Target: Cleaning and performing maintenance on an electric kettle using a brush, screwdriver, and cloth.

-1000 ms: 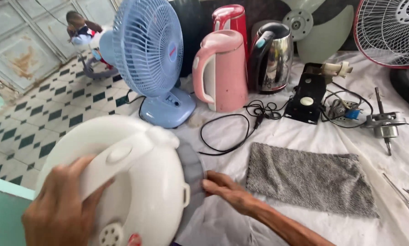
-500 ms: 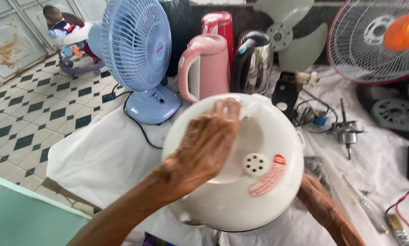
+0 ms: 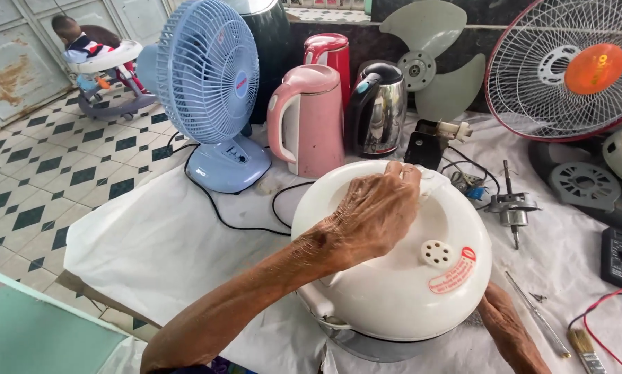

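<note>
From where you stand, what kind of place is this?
Probably a small home repair bench for electric appliances. A white rice cooker sits under the left hand, beside a bare grey fan blade, a loose metal fan motor and a thin screwdriver.

Bright, even daylight, soft shadows, sharp focus throughout, slight wide-angle bending toward the edges.

left hand (image 3: 373,211): palm down, fingers spread | right hand (image 3: 508,325): low, fingers hidden
</note>
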